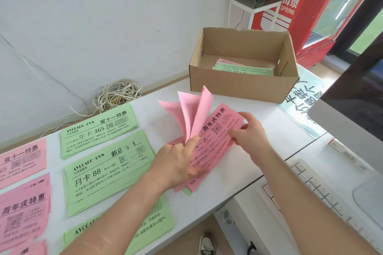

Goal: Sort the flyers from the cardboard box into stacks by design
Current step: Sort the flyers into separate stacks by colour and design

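Left hand and right hand are gripping fanned pink flyers, loose sheets risking sliding left onto sorted stacks.

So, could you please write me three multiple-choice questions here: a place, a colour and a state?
1. Where does the cardboard box stand?
A. on the floor B. on the table C. on a shelf
2. What colour are the sheets that the left hand fans up?
A. green B. white C. pink
3. What state is the box in?
A. open, with flyers inside B. open and empty C. taped shut
Answers: 1 B, its base rests on the white tabletop; 2 C, every raised sheet is pink; 3 A, green and pink flyers lie inside.
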